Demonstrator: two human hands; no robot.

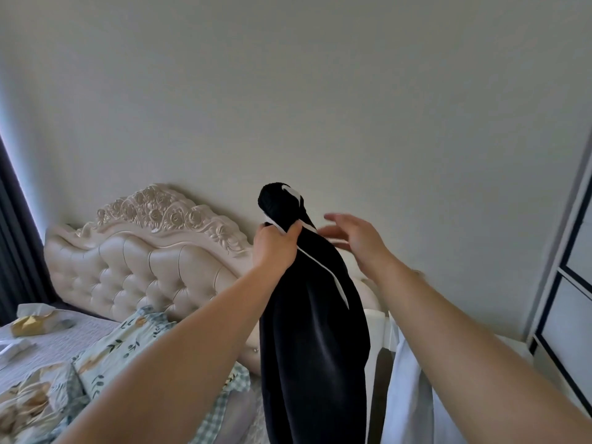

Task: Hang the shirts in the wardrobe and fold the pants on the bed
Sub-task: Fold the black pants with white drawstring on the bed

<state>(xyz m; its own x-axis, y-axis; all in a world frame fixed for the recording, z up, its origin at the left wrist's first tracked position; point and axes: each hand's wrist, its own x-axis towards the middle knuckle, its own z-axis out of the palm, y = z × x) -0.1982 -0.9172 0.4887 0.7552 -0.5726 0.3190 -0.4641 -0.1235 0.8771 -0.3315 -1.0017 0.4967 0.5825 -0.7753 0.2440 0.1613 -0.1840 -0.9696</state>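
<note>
A black garment (312, 331) with a white stripe hangs in the air in front of me, bunched at its top. My left hand (275, 248) grips it near the top, fingers curled round the cloth. Just right of the garment's top, my right hand (355, 238) hovers with fingers spread and holds nothing; it is blurred. Whether the garment is a shirt or pants cannot be told. The bed (57, 344) lies at the lower left, strewn with floral and checked clothes (105, 354). A white cloth (413, 392) hangs below my right forearm.
A padded cream headboard (137, 264) with carved roses stands against the pale wall. A tissue pack (32, 320) lies on the bed at far left. A dark curtain (12, 238) hangs at the left edge. White panels with dark frames (567, 315), perhaps the wardrobe, stand at the right.
</note>
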